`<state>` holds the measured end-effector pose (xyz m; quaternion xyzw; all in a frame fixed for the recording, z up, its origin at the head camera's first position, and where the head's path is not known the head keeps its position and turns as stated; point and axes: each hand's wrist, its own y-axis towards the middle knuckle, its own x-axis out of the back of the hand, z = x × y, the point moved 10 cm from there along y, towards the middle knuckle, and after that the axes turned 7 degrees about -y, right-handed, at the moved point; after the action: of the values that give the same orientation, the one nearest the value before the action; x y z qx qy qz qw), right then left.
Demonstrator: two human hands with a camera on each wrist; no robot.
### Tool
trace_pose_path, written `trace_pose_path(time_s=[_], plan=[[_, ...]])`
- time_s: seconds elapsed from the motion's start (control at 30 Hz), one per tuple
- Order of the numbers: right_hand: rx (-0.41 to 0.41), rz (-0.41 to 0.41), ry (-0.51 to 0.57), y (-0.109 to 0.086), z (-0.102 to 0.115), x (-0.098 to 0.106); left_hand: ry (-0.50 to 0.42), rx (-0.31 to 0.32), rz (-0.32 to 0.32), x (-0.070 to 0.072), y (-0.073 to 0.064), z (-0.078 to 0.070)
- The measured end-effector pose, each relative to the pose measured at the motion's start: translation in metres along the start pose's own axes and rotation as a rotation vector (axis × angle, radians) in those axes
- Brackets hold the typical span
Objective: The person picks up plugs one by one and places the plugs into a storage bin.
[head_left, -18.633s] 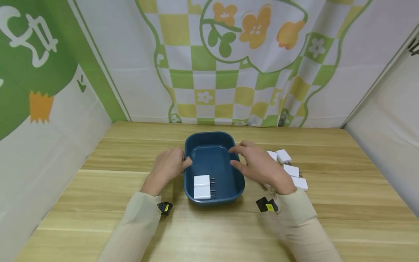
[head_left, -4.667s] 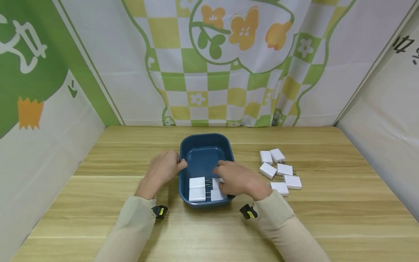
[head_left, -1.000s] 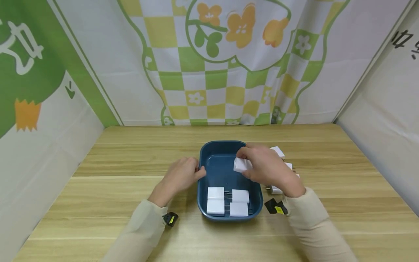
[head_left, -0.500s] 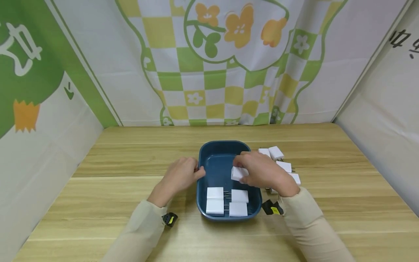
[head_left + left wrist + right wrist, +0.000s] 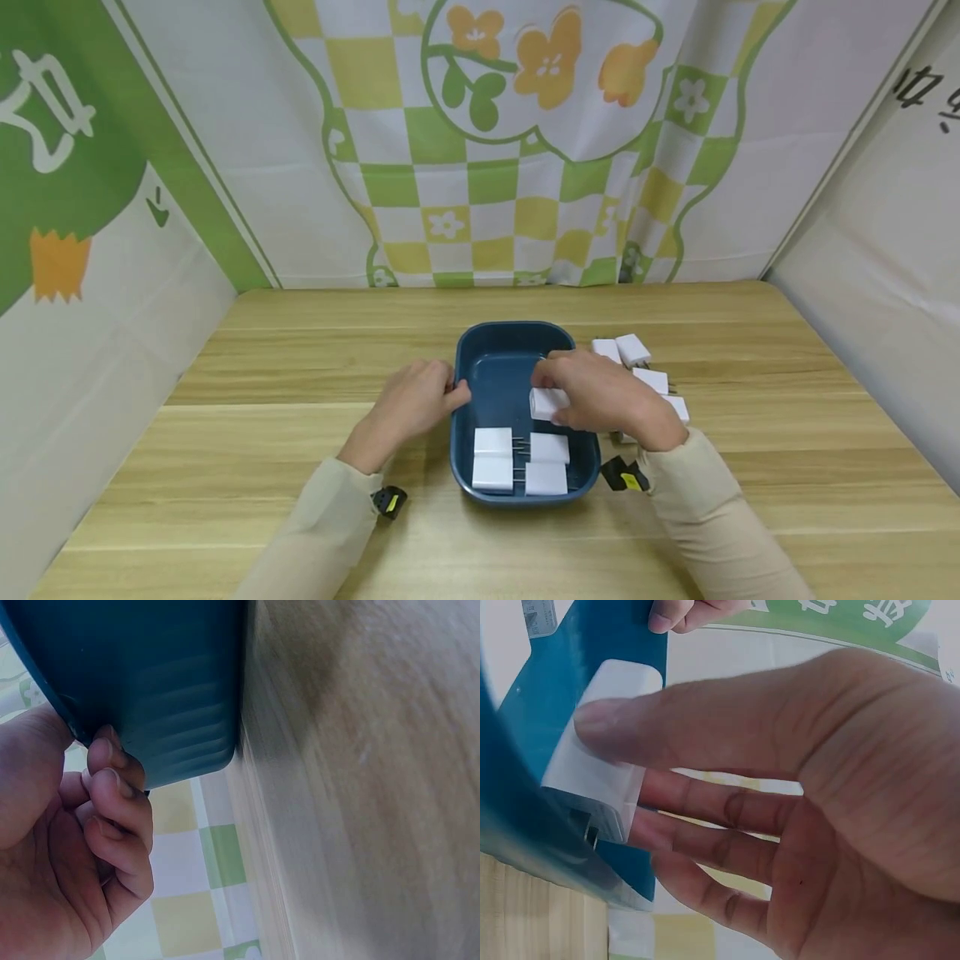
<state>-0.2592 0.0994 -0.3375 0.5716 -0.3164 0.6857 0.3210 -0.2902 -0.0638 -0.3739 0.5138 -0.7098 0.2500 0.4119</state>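
A dark blue plastic bin [image 5: 491,383] stands on the wooden table. My left hand [image 5: 411,408] pinches its left wall at the rim, the thumb inside and the curled fingers outside, against the wall in the left wrist view [image 5: 142,720]. With thumb and fingers my right hand [image 5: 607,396] holds a white charger plug [image 5: 546,404] inside the bin near its right wall. In the right wrist view this charger plug [image 5: 604,750] has its metal prongs toward that wall. Several charger plugs [image 5: 492,458] lie in two columns at the bin's near end, the left ones with prongs pointing right.
More white charger plugs [image 5: 649,381] lie loosely on the table [image 5: 300,358] right of the bin, partly hidden behind my right hand. A patterned curtain [image 5: 442,183] hangs along the table's back edge, with cloth walls on both sides.
Since the earliest frame two chargers have joined those in the bin. The bin has shifted right since 4.7 s ago. Over the last second my right hand has brought its charger slightly nearer and lower.
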Motion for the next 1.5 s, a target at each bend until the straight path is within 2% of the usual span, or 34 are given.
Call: trace_pose_path(time_s=[0.5,0.7,0.97,1.5], plan=[[0.058,0.047,0.012,0.004,0.004,-0.008,-0.003,0.005,-0.008,0.003,0.001,0.001],[0.033,0.083,0.014,0.007,0.002,-0.018,-0.006,0.013,-0.003,0.002,0.003,0.000],[-0.005,0.097,-0.042,0.011,-0.001,-0.026,0.007,0.005,-0.009,0.002,0.003,0.000],[-0.024,0.125,-0.099,0.017,-0.002,-0.039,0.009,-0.002,-0.013,0.000,0.002,0.000]])
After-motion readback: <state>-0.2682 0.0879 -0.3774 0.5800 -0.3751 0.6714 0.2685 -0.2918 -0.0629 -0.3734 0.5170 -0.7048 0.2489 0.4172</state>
